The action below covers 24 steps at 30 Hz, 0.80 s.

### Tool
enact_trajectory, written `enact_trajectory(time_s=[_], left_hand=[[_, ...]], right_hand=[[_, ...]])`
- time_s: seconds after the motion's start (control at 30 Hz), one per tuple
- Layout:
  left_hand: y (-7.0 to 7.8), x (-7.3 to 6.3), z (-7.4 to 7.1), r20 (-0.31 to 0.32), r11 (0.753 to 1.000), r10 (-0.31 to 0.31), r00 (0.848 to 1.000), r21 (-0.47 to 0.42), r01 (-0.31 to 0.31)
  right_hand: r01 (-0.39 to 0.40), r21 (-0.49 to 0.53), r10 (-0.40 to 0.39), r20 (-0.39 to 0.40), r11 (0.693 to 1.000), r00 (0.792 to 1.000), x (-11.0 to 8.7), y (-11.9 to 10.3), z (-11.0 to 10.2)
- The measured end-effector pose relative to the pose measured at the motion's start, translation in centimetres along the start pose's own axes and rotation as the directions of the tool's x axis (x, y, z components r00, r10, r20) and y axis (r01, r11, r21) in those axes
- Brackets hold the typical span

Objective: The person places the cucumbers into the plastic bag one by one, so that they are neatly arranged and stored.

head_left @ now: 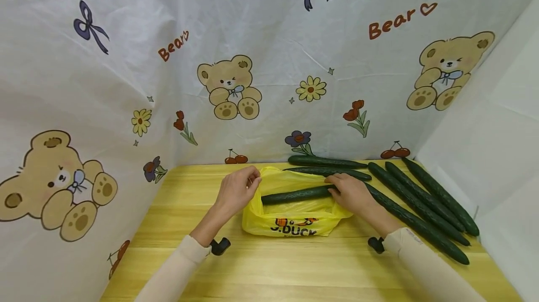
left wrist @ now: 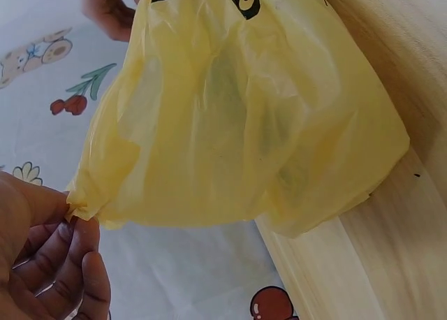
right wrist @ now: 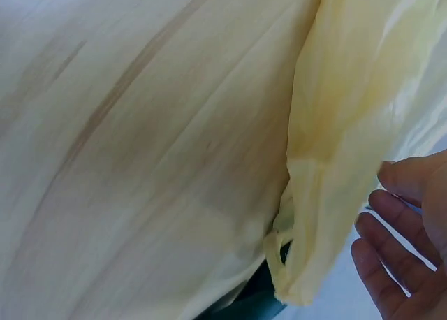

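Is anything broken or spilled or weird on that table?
No, nothing stands out. The yellow bag is wrinkled, but thin bags often are. The cucumbers I can see look whole, and no spill shows.

Head view bright and even, light soft and diffuse, source out of frame; cloth (head_left: 269, 35) pale with mild sheen along creases, table (head_left: 278, 264) showing a washed glare patch near the bottom. Mostly sharp — wide lens stretches the bear (head_left: 59, 185) at the left edge. Left wrist dimmer, softer; light glows through the bag (left wrist: 202, 145), right hand (left wrist: 110, 12) smeared at top. Right wrist hazy, low contrast — wood grain blurry, pale glare upper left.
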<state>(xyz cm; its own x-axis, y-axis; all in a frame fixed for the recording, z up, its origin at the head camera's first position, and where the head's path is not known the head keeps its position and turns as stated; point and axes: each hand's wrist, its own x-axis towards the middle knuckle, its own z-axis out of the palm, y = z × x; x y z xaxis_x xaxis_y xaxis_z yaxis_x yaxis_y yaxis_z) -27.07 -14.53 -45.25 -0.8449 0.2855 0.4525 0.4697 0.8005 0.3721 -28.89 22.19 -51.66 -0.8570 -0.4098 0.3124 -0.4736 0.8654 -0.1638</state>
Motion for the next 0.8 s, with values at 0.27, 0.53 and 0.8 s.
enact_trajectory(time_s=[0.27, 0.53, 0.8], left_hand=[[-0.3, -0.1, 0.4, 0.003, 1.0, -0.017, 1.0, 0.001, 0.017], [-0.5, -0.4, 0.1, -0.017, 1.0, -0.019, 1.0, -0.018, 0.018], [-0.9, -0.7, 0.0, -0.02, 0.999, -0.034, 0.999, -0.029, 0.034]], right_hand=[[-0.094, 0.036, 0.093, 0.036, 0.995, 0.995, -1.8, 1.6, -2.3], [-0.246, 0.082, 0.245, 0.021, 0.966, 0.969, -6.5, 4.5, -4.9], [-0.33, 0.076, 0.329, 0.032, 0.941, 0.944, -12.1, 7.5, -7.0]])
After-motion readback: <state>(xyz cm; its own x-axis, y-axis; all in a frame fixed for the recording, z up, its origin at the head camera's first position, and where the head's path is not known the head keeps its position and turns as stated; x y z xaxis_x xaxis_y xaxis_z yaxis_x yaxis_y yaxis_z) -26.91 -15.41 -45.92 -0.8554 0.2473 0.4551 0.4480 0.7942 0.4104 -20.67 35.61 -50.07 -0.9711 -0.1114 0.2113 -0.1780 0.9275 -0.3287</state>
